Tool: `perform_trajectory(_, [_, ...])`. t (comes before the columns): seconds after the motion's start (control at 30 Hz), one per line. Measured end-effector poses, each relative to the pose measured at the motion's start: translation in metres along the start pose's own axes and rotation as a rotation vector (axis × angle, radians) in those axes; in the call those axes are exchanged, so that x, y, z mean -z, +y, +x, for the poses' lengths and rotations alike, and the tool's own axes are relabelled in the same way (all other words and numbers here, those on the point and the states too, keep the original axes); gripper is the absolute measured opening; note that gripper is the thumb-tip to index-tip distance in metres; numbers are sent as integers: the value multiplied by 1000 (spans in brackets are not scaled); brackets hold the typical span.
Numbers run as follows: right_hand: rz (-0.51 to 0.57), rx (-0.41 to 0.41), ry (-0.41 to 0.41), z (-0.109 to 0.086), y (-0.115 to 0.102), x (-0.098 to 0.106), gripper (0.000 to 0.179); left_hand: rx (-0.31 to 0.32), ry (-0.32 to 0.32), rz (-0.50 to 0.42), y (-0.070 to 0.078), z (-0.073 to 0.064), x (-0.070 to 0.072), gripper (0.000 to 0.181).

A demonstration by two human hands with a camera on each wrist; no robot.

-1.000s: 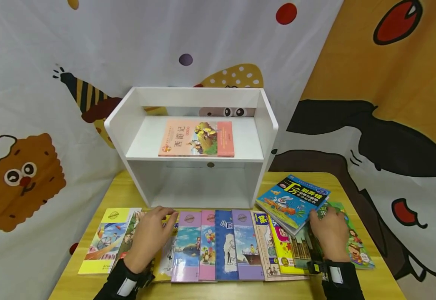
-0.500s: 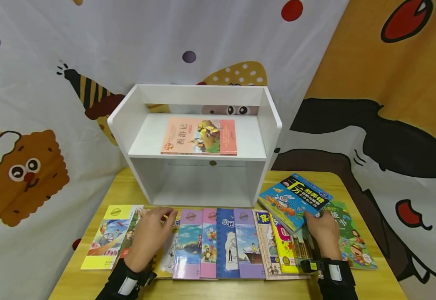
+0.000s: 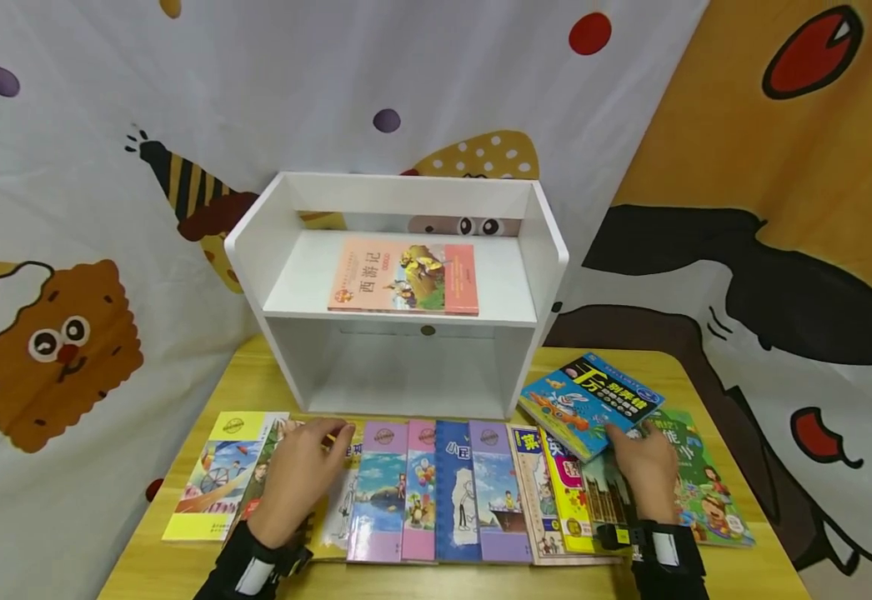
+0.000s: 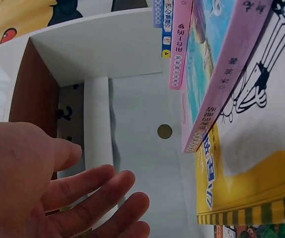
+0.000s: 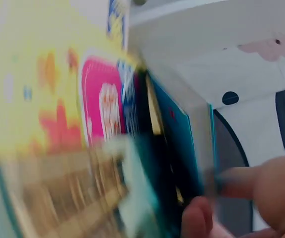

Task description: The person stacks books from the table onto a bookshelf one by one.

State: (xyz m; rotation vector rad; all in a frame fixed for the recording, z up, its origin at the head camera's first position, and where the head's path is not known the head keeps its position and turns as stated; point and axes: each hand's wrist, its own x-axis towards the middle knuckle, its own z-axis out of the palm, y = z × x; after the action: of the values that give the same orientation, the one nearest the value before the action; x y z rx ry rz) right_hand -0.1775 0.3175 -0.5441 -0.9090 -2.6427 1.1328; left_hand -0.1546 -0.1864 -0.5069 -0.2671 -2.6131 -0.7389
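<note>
A row of thin children's books (image 3: pixel 436 487) lies overlapping along the front of the wooden table (image 3: pixel 256 383). My left hand (image 3: pixel 314 457) rests flat on the books at the left end, fingers straight, tips by a yellow book (image 3: pixel 342 450). In the left wrist view the left hand's fingers (image 4: pixel 90 198) are spread and hold nothing. My right hand (image 3: pixel 631 450) pinches the near edge of a blue rabbit-cover book (image 3: pixel 589 400), which is tilted up over the right-hand books. The right wrist view is blurred and shows a thumb and finger (image 5: pixel 251 186) at that blue book's edge (image 5: pixel 182 148).
A white two-level shelf (image 3: pixel 544 250) stands at the back of the table, with an orange book (image 3: pixel 404 277) lying flat on its upper board. Its lower bay holds nothing. A green book (image 3: pixel 694 483) lies at the far right. A cartoon curtain hangs behind.
My right hand has shifted a little left along the blue book's near edge, and the book has moved slightly with it. The left hand has stayed in place.
</note>
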Motion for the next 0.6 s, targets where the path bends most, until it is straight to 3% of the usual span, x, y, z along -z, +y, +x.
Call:
perform_trajectory(0.17, [416, -109, -78, 2, -1, -12, 70, 23, -17, 12, 0, -3, -2, 22])
perform_trajectory(0.33, [559, -56, -140, -1, -8, -20, 56, 9, -9, 8, 0, -3, -3, 20])
perform_trajectory(0.47, [584, 54, -40, -11, -15, -25, 51, 2, -11, -2, 0, -4, -1, 17])
perform_trajectory(0.6, [636, 259, 137, -24, -24, -26, 44, 11, -21, 1, 0, -4, 0, 18])
